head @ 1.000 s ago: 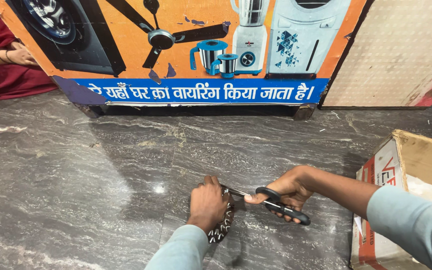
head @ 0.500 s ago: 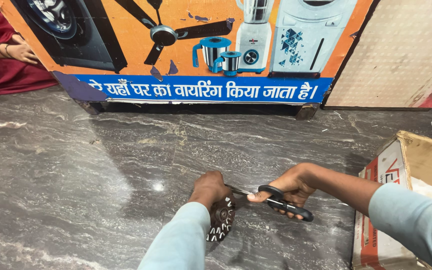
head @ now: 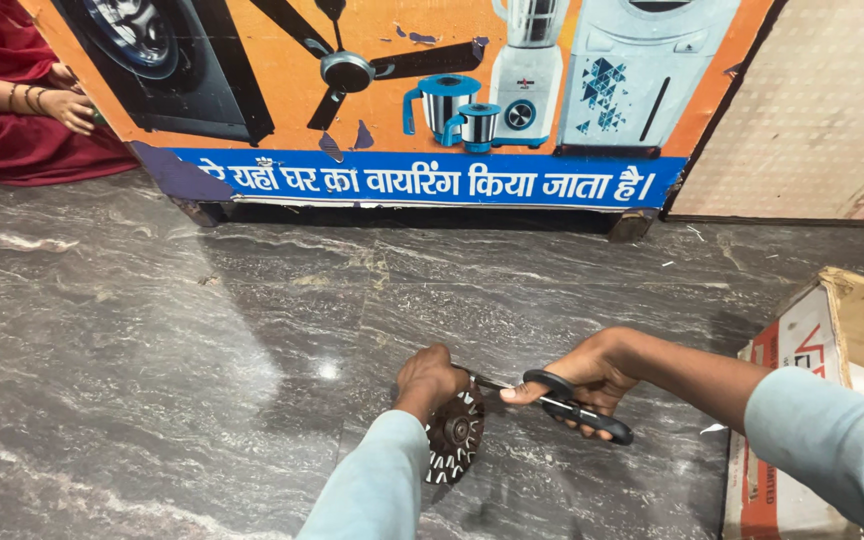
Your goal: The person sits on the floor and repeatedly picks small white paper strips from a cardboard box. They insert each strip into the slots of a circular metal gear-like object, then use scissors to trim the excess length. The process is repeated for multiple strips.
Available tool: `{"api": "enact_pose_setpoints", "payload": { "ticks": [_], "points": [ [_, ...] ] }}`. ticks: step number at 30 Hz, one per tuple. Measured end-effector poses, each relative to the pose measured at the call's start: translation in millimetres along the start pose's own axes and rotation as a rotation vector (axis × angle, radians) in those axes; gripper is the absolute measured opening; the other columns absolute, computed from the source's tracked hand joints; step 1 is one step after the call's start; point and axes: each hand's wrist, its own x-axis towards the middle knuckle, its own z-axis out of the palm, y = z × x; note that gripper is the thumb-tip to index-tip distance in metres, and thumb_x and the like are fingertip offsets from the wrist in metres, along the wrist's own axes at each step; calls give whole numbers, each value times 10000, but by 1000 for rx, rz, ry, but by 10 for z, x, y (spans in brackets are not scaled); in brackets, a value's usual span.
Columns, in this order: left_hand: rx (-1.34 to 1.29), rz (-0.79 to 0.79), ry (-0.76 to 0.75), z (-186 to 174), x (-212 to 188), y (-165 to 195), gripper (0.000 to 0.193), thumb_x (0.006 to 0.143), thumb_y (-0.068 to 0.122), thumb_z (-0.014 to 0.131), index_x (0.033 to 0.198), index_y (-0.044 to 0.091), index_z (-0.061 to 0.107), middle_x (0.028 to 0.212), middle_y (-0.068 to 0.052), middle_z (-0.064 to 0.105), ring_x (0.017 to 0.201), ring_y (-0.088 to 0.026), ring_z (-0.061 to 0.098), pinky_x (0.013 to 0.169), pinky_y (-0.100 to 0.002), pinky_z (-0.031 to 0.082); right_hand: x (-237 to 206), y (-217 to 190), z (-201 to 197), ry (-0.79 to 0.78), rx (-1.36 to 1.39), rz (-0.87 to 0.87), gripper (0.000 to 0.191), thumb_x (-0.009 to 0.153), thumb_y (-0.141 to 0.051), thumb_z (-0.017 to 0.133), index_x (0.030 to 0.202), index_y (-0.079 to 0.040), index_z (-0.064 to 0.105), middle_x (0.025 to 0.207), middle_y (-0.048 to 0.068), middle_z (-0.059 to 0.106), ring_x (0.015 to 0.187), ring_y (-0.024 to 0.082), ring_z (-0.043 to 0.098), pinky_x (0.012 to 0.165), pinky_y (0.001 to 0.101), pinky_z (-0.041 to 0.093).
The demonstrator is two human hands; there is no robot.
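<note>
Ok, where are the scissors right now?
In the head view, the scissors are low and right of centre, in the right hand above the grey stone floor, blades pointing left to the toothed disc under the left hand.

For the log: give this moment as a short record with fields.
Left hand: left hand grips a round toothed metal part standing on edge.
Right hand: right hand holds black-handled scissors, blades pointing at the part.
Surface: grey marble floor.
Nearby: open cardboard box at right; orange appliance poster behind.
Others: another person's hand, far left.
</note>
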Motion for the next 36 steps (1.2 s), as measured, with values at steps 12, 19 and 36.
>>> {"api": "enact_pose_setpoints", "payload": {
  "ticks": [12,19,36],
  "points": [
    [6,8,-16,11,-53,-8,565,761,442,849,1179,82,728,1265,-117,705,1229,-271,654,1036,-387,522,208,-122,9,156,-69,-9,676,693,-685,827,843,-49,650,598,42,597,489,214,661,456,348,577],
    [17,25,35,89,-33,-16,612,783,437,831,1267,103,661,1325,-110,659,1289,-270,591,1085,-389,464,229,65,-35,96,-14,-17,668,715,-703,829,757,-59,655,582,32,607,483,188,663,434,349,565],
    [19,63,57,69,-45,-26,636,716,431,869,1218,81,695,1275,-136,686,1254,-285,621,1055,-394,498,86,91,2,-12,102,15,681,759,-750,778,701,-88,630,598,58,618,526,229,696,474,419,605]
  ]
}}
